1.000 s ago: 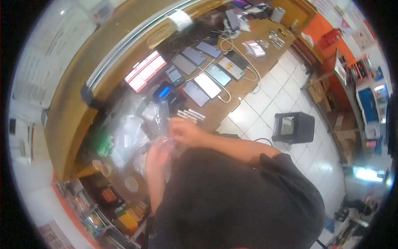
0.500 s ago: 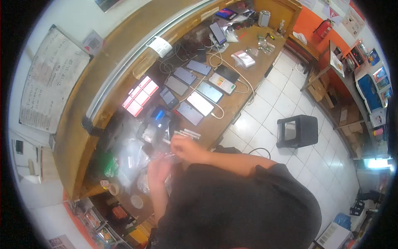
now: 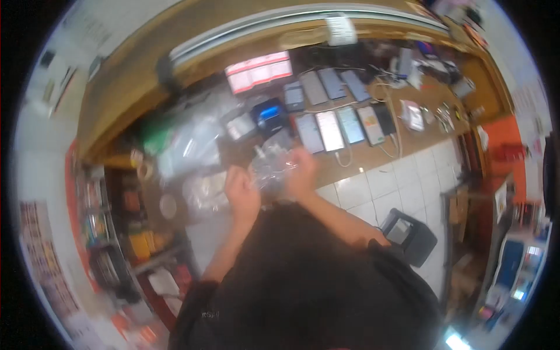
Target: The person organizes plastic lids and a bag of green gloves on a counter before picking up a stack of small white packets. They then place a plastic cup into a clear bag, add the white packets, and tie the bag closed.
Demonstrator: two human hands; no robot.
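Observation:
Between my two hands hangs a clear plastic bag (image 3: 272,166), blurred, with small pale items that I cannot make out inside. My left hand (image 3: 241,188) is closed on the bag's left edge. At its right edge my right hand (image 3: 303,174) is closed too, its fingers smeared by motion. Just beyond the hands stands a black device with a blue lit screen (image 3: 269,113). Several phones (image 3: 330,131) lie in rows to the right of it. More clear plastic bags (image 3: 195,149) lie to the left.
Red and white cards (image 3: 258,71) lie at the back of the wooden desk. A tape roll (image 3: 144,170) and a round pale disc (image 3: 168,206) are at the left. White cables run among the phones. A black stool (image 3: 409,236) stands on the tiled floor.
The view has turned, so the desk now runs across it. My hands have moved apart from each other, and the clear bag now spreads between them.

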